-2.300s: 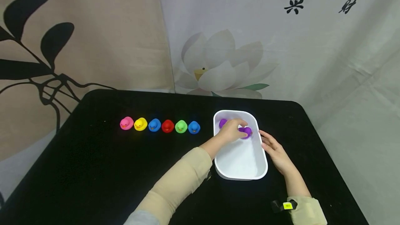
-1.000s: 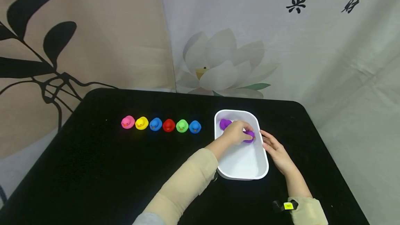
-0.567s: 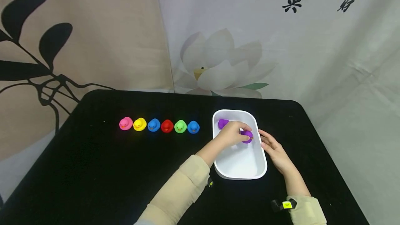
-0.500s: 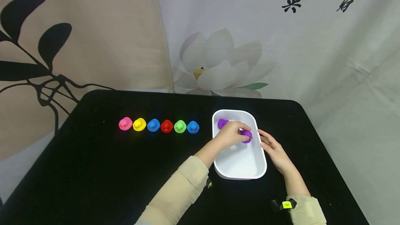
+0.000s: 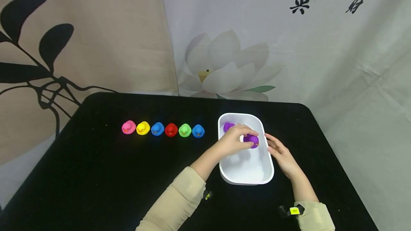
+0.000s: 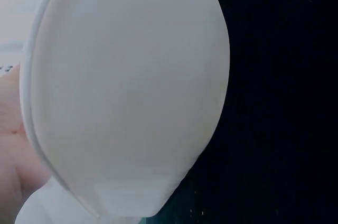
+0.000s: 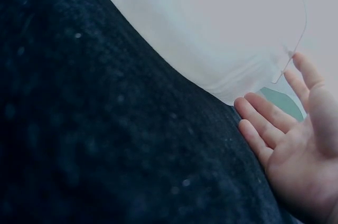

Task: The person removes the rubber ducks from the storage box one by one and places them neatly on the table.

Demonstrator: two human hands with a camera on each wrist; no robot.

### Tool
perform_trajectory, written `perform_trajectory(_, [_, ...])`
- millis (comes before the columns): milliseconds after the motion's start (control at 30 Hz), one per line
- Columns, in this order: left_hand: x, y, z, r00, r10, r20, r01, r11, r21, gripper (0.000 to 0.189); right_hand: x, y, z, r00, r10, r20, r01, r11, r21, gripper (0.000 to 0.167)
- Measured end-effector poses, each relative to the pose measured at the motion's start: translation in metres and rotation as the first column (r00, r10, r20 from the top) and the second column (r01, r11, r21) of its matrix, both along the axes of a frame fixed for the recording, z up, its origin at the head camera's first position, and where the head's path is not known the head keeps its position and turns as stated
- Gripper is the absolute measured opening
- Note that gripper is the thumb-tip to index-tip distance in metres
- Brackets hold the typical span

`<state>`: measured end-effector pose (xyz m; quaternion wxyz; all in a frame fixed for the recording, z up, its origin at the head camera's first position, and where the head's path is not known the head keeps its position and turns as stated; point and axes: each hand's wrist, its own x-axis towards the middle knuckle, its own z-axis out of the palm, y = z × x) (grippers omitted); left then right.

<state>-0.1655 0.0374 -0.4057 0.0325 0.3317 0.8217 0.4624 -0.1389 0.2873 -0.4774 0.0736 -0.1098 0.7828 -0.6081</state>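
Observation:
In the head view, my left hand (image 5: 233, 142) reaches over a white tray (image 5: 247, 177), thumb and fingers pinching a purple rubber duck (image 5: 252, 140) near the tray's right wall. A second purple duck (image 5: 228, 126) lies in the tray's far left corner, partly covered by that hand. My right hand (image 5: 284, 158) rests against the outside of the tray's right wall. Its extended fingers (image 7: 259, 113) touch the wall in the right wrist view. The left wrist view mostly shows the pale tray wall (image 6: 132, 76), with part of the left hand at the left edge.
Left of the tray stands a straight row of rubber ducks: pink (image 5: 128, 127), yellow (image 5: 143, 128), blue (image 5: 157, 128), red (image 5: 171, 129), green (image 5: 184, 130) and another blue one (image 5: 198, 131). All sit on a black table (image 5: 96, 174) before a printed curtain (image 5: 128, 38).
My left hand first moves the purple duck slightly toward the near right, then draws slightly back left with it, the forearm pulling back. The right hand stays by the tray; the duck row is unchanged.

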Motion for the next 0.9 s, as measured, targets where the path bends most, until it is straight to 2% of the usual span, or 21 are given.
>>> perform_trajectory(167, [0.004,-0.009,0.001,0.999,-0.03,-0.038,0.031,0.999,0.03,0.031,0.0,0.0,-0.001,1.0,-0.01,-0.001,0.01,1.0,0.007,0.049])
perform_trajectory(300, [0.007,-0.017,0.004,0.999,-0.037,-0.028,0.038,0.998,0.054,0.03,0.0,0.0,-0.002,1.0,-0.016,-0.001,0.016,1.0,0.012,0.048])
perform_trajectory(633, [0.012,-0.037,0.016,0.999,-0.045,-0.015,0.046,0.997,0.057,0.032,0.0,0.0,-0.001,1.0,-0.01,0.002,0.01,1.0,0.0,0.049])
perform_trajectory(900, [0.013,-0.057,0.026,0.997,-0.069,-0.044,0.071,0.995,0.07,0.031,0.0,-0.001,0.001,1.0,-0.016,0.009,0.017,1.0,-0.008,0.05])
